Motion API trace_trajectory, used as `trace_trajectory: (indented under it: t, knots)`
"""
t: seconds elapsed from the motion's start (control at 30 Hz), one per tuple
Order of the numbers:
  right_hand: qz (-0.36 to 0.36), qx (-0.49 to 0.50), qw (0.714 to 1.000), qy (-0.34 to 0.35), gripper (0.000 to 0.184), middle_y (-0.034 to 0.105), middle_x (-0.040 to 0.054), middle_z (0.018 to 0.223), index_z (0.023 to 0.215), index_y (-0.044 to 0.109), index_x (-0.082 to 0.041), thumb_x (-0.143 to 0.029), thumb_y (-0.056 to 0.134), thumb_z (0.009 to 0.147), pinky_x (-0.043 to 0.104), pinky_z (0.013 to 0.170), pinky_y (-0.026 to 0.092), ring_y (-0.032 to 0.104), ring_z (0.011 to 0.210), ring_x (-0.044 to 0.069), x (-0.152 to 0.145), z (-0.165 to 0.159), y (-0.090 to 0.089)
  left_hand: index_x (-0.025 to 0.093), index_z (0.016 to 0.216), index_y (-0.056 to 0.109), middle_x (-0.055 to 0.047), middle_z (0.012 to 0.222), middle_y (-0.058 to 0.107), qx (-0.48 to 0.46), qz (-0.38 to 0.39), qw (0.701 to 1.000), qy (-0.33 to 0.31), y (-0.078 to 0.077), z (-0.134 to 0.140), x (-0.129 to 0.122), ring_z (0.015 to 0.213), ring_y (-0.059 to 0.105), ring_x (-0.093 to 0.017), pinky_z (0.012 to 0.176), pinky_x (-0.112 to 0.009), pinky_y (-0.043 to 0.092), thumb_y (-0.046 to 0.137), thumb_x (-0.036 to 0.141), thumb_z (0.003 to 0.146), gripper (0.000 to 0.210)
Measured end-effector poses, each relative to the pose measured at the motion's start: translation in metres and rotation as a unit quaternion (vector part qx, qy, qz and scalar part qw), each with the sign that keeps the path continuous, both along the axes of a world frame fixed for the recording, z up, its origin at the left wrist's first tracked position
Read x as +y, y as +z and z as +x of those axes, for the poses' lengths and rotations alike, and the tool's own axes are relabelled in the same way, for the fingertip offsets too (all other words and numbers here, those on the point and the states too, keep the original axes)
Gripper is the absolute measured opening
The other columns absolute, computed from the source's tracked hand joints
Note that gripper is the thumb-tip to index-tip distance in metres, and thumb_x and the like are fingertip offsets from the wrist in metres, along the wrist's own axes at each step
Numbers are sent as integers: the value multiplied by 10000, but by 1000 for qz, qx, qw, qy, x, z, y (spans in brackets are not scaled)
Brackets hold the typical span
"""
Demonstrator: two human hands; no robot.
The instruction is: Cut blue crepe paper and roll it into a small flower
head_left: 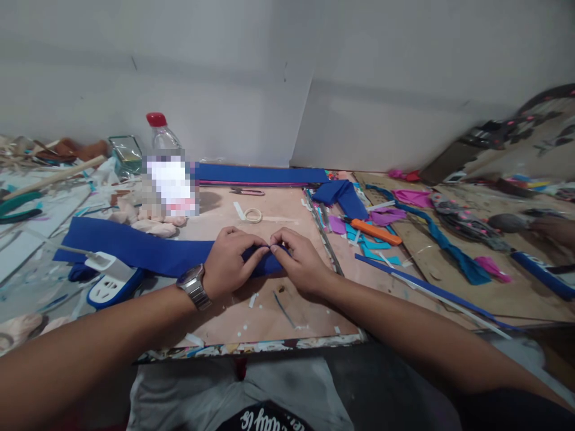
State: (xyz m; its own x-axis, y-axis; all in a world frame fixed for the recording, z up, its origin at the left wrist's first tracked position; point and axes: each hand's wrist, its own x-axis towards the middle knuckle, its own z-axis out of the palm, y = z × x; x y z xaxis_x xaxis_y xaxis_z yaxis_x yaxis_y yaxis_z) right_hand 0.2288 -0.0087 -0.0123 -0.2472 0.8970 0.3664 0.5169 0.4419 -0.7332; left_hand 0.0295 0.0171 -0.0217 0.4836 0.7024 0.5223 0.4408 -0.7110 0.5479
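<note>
A long blue fabric strip [166,254] lies across the board, its right end between my two hands. My left hand [231,260], with a metal watch on the wrist, pinches the strip's upper edge. Close against it, my right hand [300,258] pinches the same edge, thumb and forefinger together. The fingertips of both hands almost meet. Just beyond them, a small roll of tape [253,215] rests on the board, and thread snips [247,191] lie farther back.
A phone [173,185] leans before a red-capped bottle [157,120]. A power strip [112,287] sits at left. On the right are an orange utility knife [376,231], blue fabric [344,194] and scraps. Another person's hand [554,230] shows at far right.
</note>
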Motion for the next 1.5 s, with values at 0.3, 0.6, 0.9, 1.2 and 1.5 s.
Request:
trace_trajectory:
  t: [0.3, 0.6, 0.9, 1.2, 1.5]
  knots:
    - [24, -27, 999, 9, 79, 637, 26, 865, 868, 618, -199, -196, 580, 937, 319, 803, 437, 587, 854, 185, 0, 3, 4, 198, 980, 732, -33, 971, 799, 7, -7, 1000, -10, 0, -1, 0, 907, 705, -219, 968, -424, 435, 626, 288, 1001, 140]
    - [-23, 9, 1000, -12, 78, 632, 5, 826, 882, 623, -191, -230, 570, 923, 282, 706, 422, 561, 757, 153, 2, 4, 5, 198, 951, 764, -62, 958, 808, -19, -49, 999, 4, 0, -3, 2, 884, 724, -234, 845, -378, 502, 601, 336, 984, 215]
    - [3, 15, 1000, -25, 99, 644, 4, 790, 841, 648, -186, -229, 590, 909, 276, 710, 435, 581, 750, 152, 5, 9, 6, 208, 945, 790, -32, 927, 817, -36, -123, 991, -33, 0, -6, 8, 832, 734, -198, 783, -307, 528, 608, 370, 981, 247]
    - [7, 25, 1000, -7, 112, 763, 38, 879, 911, 739, -182, -211, 633, 890, 304, 783, 516, 681, 816, 178, 5, 9, 4, 175, 876, 773, -51, 858, 800, -37, -130, 990, -37, 1, -7, 9, 765, 704, -191, 727, -297, 506, 573, 403, 997, 326]
    - [7, 40, 999, 8, 141, 831, 61, 953, 974, 824, -208, -214, 701, 905, 332, 834, 581, 770, 874, 199, 5, 9, 0, 171, 970, 782, -36, 894, 790, -58, -204, 976, -45, 0, -8, 10, 811, 697, -185, 758, -282, 512, 578, 415, 998, 320]
